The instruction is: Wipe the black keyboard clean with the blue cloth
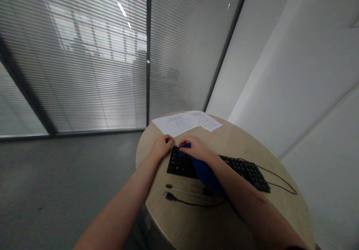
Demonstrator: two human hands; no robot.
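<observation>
A black keyboard (182,167) lies across the round table. My right hand (198,149) is closed on a blue cloth (204,173), pressing a fold of it onto the keys near the keyboard's upper left. The rest of the cloth drapes over the keyboard and under my right forearm, which hides the middle keys. Beside the upper left corner of the keyboard, my left hand (163,146) rests with its fingers curled in. What those fingers hold, if anything, is hidden.
Printed papers (187,122) lie at the table's far edge. In front of the keyboard are a thin white stick with a dark tip (169,186) and a cable with a USB plug (169,196). The keyboard's cable (280,173) loops at right. Beyond stands a blind-covered glass partition (112,74).
</observation>
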